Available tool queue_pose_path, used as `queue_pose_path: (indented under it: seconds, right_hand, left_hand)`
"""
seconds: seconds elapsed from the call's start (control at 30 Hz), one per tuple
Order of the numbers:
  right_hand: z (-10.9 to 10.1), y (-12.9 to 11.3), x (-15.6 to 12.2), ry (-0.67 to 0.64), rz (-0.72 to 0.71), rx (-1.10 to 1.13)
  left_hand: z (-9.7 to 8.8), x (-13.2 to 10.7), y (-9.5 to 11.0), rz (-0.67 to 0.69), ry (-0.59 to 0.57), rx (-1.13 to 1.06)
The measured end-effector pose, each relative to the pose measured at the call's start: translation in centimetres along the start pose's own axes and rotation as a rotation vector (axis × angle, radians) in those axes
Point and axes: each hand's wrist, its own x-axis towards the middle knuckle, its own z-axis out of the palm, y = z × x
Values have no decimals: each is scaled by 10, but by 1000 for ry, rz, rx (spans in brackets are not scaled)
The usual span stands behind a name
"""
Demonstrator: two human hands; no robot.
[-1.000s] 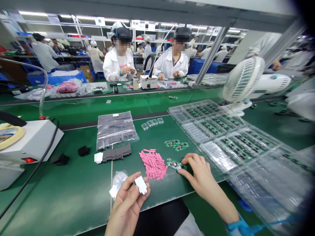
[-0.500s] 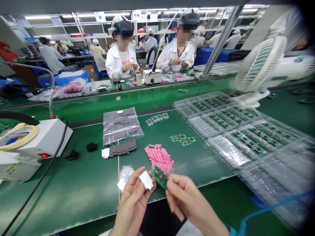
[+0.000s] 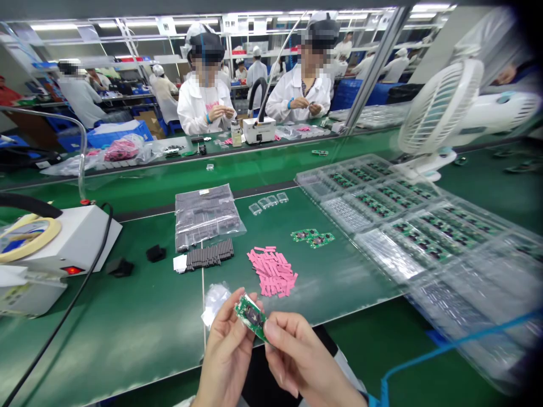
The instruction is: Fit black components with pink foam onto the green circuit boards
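In front of me a green circuit board [image 3: 250, 316] is pinched at its lower right end by my right hand [image 3: 299, 350]. My left hand [image 3: 227, 347] has its fingers closed around a small white panel, now mostly hidden behind the board. The board's other end lies over the panel at my left fingertips; whether the two are joined I cannot tell. Just beyond the hands is a pile of pink strips [image 3: 272, 274]. A crumpled clear plastic piece [image 3: 215, 299] lies by my left hand. Two more circuit boards [image 3: 320, 240] rest farther right.
Dark strips [image 3: 210, 254] lie below a filled plastic bag [image 3: 206, 217]. Small clear parts [image 3: 268, 202] sit behind the pink pile. Clear trays [image 3: 382, 240] of boards and a fan [image 3: 441, 107] stand right. At left are a white machine [image 3: 80, 232] and black cable [image 3: 63, 322]. Co-workers sit opposite.
My right hand has brought the circuit board left, over the white panel in my left hand. Earlier the two were apart and the panel's white face showed.
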Motion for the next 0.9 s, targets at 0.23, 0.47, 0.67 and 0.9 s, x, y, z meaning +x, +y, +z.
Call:
queue_pose_path:
  seconds: [0.23,0.47,0.67,0.9]
  right_hand:
    - [6,6,-1,83,-32,45]
    - [8,10,-1,73,-31,109]
    - [-11,0,-6,85,-5,-338]
    - [8,-31,-23,287,-762,-1012]
  left_hand:
    - [5,-3,-3,81,34,39]
    - [17,-7,-7,183,100,130]
    - [24,-11,1,266,122,288]
    - [43,-21,-7,728,255,688]
